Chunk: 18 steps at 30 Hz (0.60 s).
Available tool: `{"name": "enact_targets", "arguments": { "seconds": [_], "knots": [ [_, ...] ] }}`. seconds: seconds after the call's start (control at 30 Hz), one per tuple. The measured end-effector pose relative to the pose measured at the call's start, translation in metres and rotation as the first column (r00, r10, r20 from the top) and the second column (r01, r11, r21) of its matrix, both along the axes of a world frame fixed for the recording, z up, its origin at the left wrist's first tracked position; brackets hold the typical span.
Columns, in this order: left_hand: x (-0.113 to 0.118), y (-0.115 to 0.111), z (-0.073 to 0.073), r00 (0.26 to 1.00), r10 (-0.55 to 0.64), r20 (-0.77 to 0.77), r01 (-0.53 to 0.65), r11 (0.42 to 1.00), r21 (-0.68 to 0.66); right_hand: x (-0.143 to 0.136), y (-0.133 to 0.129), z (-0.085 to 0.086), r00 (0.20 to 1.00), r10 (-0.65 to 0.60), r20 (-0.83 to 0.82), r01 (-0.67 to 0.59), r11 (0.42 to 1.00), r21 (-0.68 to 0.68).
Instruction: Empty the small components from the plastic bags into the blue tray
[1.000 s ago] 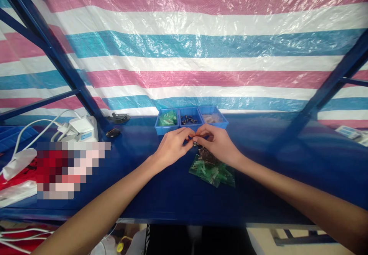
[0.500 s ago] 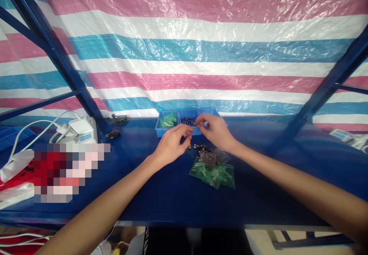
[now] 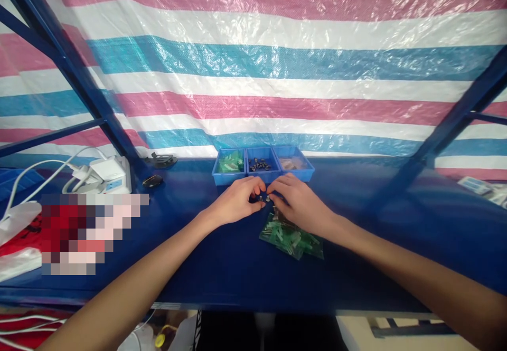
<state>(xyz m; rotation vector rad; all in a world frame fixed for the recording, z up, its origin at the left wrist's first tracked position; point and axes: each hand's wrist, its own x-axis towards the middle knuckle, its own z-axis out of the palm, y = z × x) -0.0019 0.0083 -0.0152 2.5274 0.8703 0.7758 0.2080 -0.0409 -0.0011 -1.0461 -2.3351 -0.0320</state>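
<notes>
Centrally, the left hand (image 3: 240,201) and right hand (image 3: 298,203) curl around small metal parts (image 3: 268,198) on the table (image 3: 222,266); whether either grips one cannot be determined. Green bags (image 3: 291,240) lie just below the right hand, three blue bins (image 3: 263,165) above.

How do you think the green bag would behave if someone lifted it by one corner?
The green bag would probably sag and fold, since its film looks thin and creased. The many small pieces it seems to hold look loose, so they would likely slide downward. Its glossy film may be slightly slippery.
</notes>
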Motion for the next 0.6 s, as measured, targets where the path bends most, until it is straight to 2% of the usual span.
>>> {"name": "enact_targets", "arguments": {
  "seconds": [0.17, 0.33, 0.47, 0.6],
  "knots": [
    [0.002, 0.000, 0.000, 1.000, 0.009, 0.019, -0.008, 0.998, -0.067, -0.001, 0.005, -0.013, 0.995, -0.035, 0.090, 0.035, 0.999, -0.001],
    [0.002, 0.001, -0.001, 1.000, 0.011, 0.016, -0.010, 0.995, -0.103, -0.001, 0.006, -0.016, 0.994, -0.028, 0.109, 0.029, 1.000, -0.011],
    [0.003, -0.001, -0.001, 0.999, 0.029, 0.033, -0.026, 0.997, -0.077, -0.001, 0.005, -0.016, 0.994, -0.020, 0.108, 0.021, 1.000, -0.010],
    [0.005, -0.003, 0.003, 0.993, 0.084, 0.084, -0.085, 0.996, 0.004, -0.001, 0.006, -0.017, 0.994, -0.006, 0.108, 0.007, 1.000, -0.007]
  ]
}}
